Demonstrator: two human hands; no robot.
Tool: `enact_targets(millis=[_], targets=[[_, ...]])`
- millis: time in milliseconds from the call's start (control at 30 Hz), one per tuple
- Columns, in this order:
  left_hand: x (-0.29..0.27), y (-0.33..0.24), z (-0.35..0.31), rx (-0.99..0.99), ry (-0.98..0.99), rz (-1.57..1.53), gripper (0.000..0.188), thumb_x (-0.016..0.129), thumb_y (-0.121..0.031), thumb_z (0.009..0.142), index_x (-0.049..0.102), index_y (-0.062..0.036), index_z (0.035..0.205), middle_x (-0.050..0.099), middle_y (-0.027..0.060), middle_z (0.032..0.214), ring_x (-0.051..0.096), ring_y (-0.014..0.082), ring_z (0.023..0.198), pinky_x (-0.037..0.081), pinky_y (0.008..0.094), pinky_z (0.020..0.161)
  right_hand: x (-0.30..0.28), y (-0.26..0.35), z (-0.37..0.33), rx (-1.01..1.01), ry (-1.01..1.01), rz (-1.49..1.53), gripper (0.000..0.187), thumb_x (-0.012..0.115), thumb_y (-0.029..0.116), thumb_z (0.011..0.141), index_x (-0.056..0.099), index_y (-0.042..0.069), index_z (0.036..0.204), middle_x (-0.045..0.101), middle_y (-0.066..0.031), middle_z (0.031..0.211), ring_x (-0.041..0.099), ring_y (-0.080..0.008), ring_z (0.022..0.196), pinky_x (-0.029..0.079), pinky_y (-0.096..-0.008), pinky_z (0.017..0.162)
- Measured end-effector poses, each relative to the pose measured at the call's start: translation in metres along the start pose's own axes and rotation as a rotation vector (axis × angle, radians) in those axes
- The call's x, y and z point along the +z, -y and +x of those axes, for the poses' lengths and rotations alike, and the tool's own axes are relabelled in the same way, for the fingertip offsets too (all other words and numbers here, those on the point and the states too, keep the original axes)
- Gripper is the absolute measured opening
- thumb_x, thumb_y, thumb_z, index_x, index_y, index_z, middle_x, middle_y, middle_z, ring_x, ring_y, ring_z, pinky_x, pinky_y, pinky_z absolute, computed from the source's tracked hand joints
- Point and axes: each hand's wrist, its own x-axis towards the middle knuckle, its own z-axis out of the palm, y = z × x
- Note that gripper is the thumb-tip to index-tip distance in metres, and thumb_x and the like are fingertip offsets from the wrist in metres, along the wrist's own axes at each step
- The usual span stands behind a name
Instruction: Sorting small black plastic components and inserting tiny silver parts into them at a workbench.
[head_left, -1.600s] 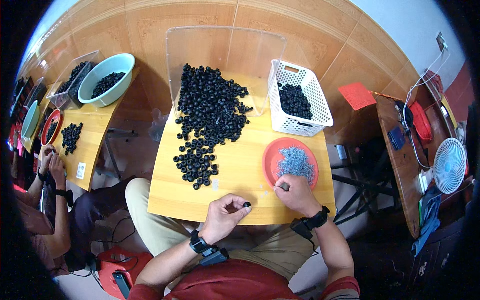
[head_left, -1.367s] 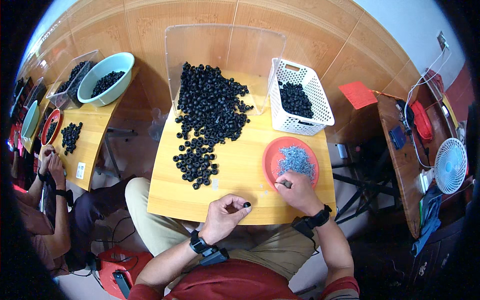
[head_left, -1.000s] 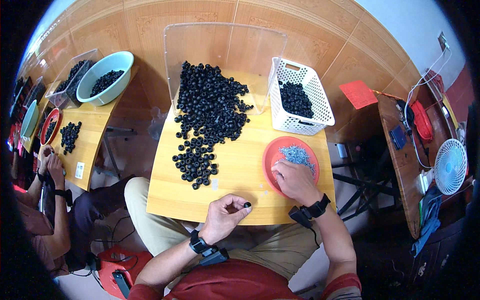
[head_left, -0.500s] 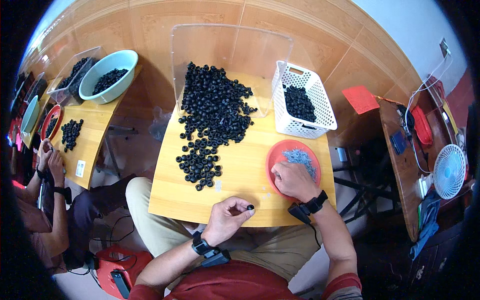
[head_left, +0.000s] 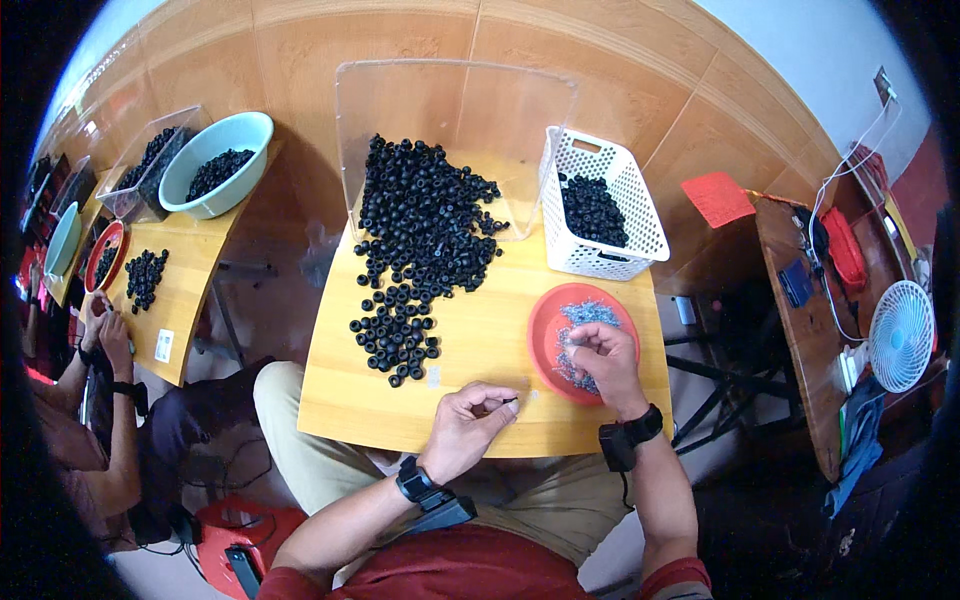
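Note:
My left hand [head_left: 468, 425], at the front edge of the yellow table, pinches a small black part [head_left: 510, 401] between thumb and fingertips. Over the red plate [head_left: 543, 345], my right hand [head_left: 608, 362] has its thumb and fingers drawn together in a pinch. Whatever lies between those fingertips is too small to make out. Thin blue-grey bits [head_left: 588, 312] are heaped on the plate, partly covered by the hand. A large spread of black ring-shaped parts [head_left: 415, 215] covers the left half of the table, with a looser group [head_left: 393, 345] nearer me.
Behind the parts stands a clear plastic bin [head_left: 455, 85]. At the back right, a white perforated basket [head_left: 655, 235] contains more black parts. To the left, a co-worker's hands [head_left: 108, 325] work at another table with a light green basin [head_left: 262, 150]. A fan [head_left: 902, 335] stands at right.
My right hand has shifted right across the plate and lifted its wrist, showing thumb and fingertips pinched. The left hand has turned slightly, still pinching the black part.

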Motion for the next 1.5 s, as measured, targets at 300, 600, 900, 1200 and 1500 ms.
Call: enact_targets(millis=[300, 600, 900, 1200, 1500], targets=[[0.033, -0.013, 0.033, -0.224, 0.127, -0.404, 0.02, 0.068, -0.008, 0.093, 0.067, 0.0015, 0.111, 0.07, 0.0059, 0.096, 0.065, 0.01, 0.084, 0.056, 0.0257, 0.079, 0.015, 0.01, -0.028, 0.024, 0.048, 0.538, 0.011, 0.065, 0.001, 0.087, 0.063, 0.003, 0.098, 0.068, -0.0047, 0.088, 0.06, -0.0089, 0.066, 0.048, -0.0227, 0.057], [0.03, -0.018, 0.041, -0.359, 0.362, -0.678, 0.026, 0.06, -0.014, 0.098, 0.063, 0.0017, 0.118, 0.069, 0.0116, 0.105, 0.069, 0.0169, 0.09, 0.059, 0.0281, 0.083, 0.018, 0.001, -0.031, -0.068, 0.066, 0.646, 0.014, 0.064, 0.001, 0.089, 0.063, 0.003, 0.102, 0.069, -0.0063, 0.094, 0.061, -0.0099, 0.07, 0.048, -0.0239, 0.057], [0.026, -0.022, 0.047, -0.442, 0.396, -0.748, 0.023, 0.06, -0.014, 0.098, 0.063, 0.0003, 0.116, 0.068, 0.0085, 0.104, 0.067, 0.0144, 0.087, 0.059, 0.0276, 0.083, 0.019, 0.004, -0.032, -0.144, 0.056, 0.476, 0.016, 0.064, 0.002, 0.089, 0.067, 0.0, 0.104, 0.065, -0.0032, 0.09, 0.059, -0.0081, 0.068, 0.048, -0.0232, 0.055], [0.027, -0.024, 0.047, -0.294, 0.315, -0.411, 0.022, 0.062, -0.019, 0.098, 0.066, -0.0004, 0.109, 0.069, 0.0074, 0.096, 0.067, 0.0129, 0.083, 0.057, 0.0258, 0.076, 0.009, 0.004, -0.029, -0.214, 0.138, 0.234, 0.014, 0.064, 0.004, 0.092, 0.067, -0.003, 0.104, 0.065, -0.0046, 0.093, 0.062, -0.0089, 0.072, 0.052, -0.0221, 0.06], [0.025, -0.018, 0.046, -0.085, 0.308, -0.187, 0.019, 0.063, -0.014, 0.097, 0.065, 0.0008, 0.107, 0.069, 0.0058, 0.095, 0.064, 0.0111, 0.08, 0.054, 0.0252, 0.074, 0.009, 0.002, -0.029, -0.156, 0.161, 0.11, 0.009, 0.065, 0.007, 0.092, 0.068, -0.002, 0.094, 0.067, -0.0041, 0.089, 0.064, -0.0086, 0.074, 0.054, -0.0228, 0.064]])
